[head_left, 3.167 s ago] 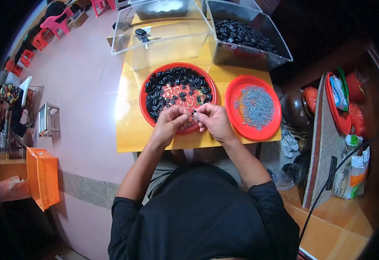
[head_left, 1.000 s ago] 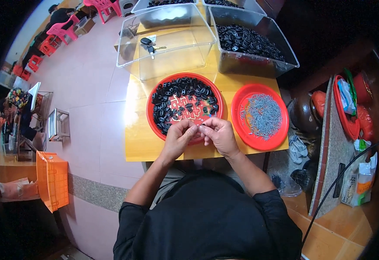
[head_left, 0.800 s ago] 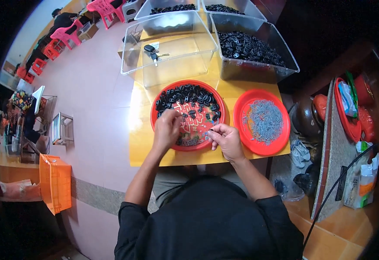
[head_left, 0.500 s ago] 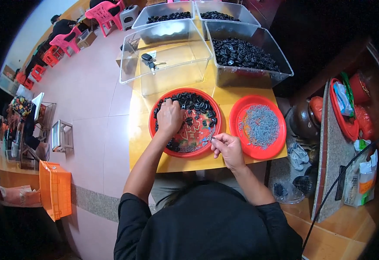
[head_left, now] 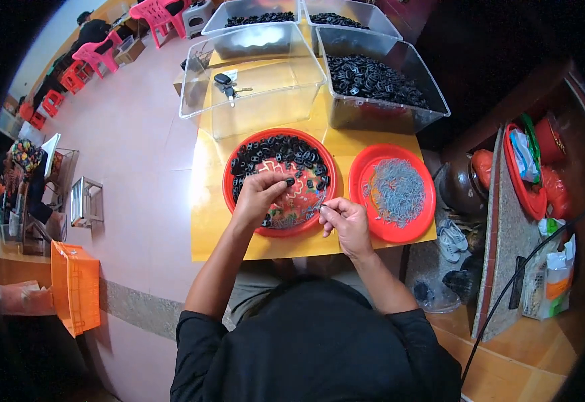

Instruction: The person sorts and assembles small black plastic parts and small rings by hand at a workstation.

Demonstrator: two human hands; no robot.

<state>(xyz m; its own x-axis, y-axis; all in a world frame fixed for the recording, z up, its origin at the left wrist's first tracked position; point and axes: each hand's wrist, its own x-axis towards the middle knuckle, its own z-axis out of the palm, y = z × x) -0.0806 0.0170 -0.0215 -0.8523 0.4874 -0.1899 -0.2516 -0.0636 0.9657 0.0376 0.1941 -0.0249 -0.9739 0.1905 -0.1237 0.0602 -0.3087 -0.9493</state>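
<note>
A small black plastic piece (head_left: 289,181) is pinched between the thumb and forefinger of my left hand (head_left: 259,195). That hand hovers over a round red tray (head_left: 227,181), which holds many loose black pieces (head_left: 275,149) along its far side and a scatter of thin grey pins near its front right. My right hand (head_left: 347,226) is closed in a pinch at the tray's right rim; what sits at its fingertips is too small to make out. To the right, a second red tray (head_left: 359,161) carries a heap of thin grey metal pins (head_left: 399,191).
Beyond the trays, a clear plastic bin (head_left: 265,110) stands on the yellow table (head_left: 205,244), with keys (head_left: 225,84) visible through it. A clear bin of black pieces (head_left: 373,80) is beside it. An orange crate (head_left: 78,288) stands on the floor at left.
My left hand has come back from the heap of black pieces toward my right hand, now with one piece in its fingertips. My right hand stays pinched near the tray rim. The view has shifted slightly.
</note>
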